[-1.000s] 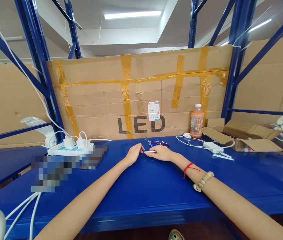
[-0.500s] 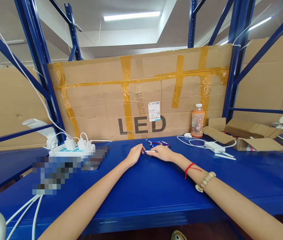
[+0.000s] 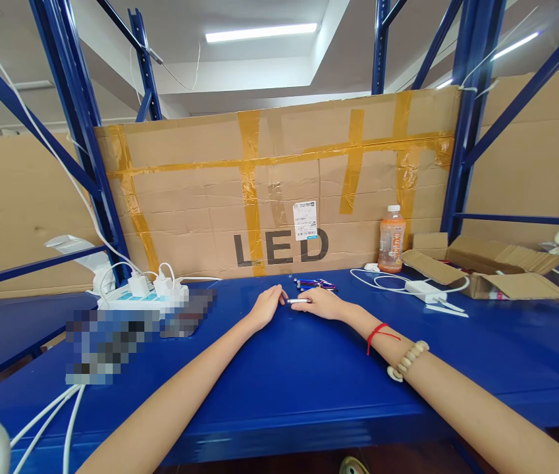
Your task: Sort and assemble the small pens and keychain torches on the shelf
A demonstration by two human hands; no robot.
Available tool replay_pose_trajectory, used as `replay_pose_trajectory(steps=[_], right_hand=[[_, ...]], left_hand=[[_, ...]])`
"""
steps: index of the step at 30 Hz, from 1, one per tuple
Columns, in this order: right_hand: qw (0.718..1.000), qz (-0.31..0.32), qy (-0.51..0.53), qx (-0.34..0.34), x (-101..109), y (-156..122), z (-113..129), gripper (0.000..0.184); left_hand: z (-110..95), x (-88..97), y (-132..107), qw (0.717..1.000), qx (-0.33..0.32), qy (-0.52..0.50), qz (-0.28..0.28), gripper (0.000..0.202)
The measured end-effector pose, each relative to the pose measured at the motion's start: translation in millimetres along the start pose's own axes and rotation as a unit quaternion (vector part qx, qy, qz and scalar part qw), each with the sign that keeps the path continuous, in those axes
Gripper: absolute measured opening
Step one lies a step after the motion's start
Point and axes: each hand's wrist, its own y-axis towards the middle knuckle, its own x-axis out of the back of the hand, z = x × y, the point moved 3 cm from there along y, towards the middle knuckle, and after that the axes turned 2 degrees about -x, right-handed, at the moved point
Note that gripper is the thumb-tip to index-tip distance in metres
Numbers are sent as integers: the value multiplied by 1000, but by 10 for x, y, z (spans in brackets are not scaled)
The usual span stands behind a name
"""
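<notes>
My right hand (image 3: 322, 303) is closed on a slim silver-white pen (image 3: 299, 301), which lies level just above the blue table. The pen's dark tip points left, toward my left hand (image 3: 266, 307). That hand's fingers are curled together close to the tip; whether they pinch a small part is hidden. Behind my right hand lies a loose bunch of blue and purple pens (image 3: 315, 284).
Cardboard marked LED (image 3: 282, 247) stands along the back. To the right are an orange drink bottle (image 3: 391, 240), a white charger with cable (image 3: 425, 291) and an open carton (image 3: 511, 283). A white power strip (image 3: 143, 299) and blurred items (image 3: 111, 345) lie left.
Both hands and the pen stay almost in the same place. The whole view has shifted very slightly.
</notes>
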Motion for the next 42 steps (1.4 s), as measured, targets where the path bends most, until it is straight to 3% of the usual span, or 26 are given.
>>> replay_pose_trajectory(steps=[42], right_hand=[[1000, 5, -17, 9, -19, 12, -7, 47]], left_hand=[[-2, 5, -7, 1000, 2, 4, -5, 48]])
